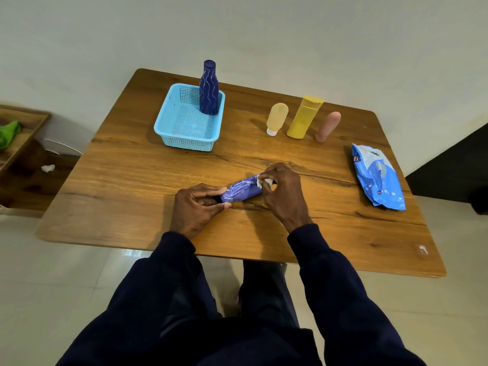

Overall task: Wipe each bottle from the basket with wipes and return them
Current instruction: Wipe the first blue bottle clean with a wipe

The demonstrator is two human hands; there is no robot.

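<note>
A purple-blue bottle (241, 192) lies on its side near the middle of the table, held at both ends. My left hand (196, 207) grips its neck end. My right hand (281, 192) presses a small white wipe (264, 182) against its other end. A light blue basket (184, 120) stands at the back left with a dark blue patterned bottle (208, 88) upright inside it. Right of the basket stand a peach tube (276, 118), a yellow bottle (305, 117) and a pink tube (328, 126). A blue wipes pack (377, 177) lies at the right.
The wooden table (132, 207) ends close to my body; its right edge runs just past the wipes pack. A low wooden shelf (23, 143) with a green cloth (9, 133) stands at the left, and a crumpled white scrap (48, 168) lies below it.
</note>
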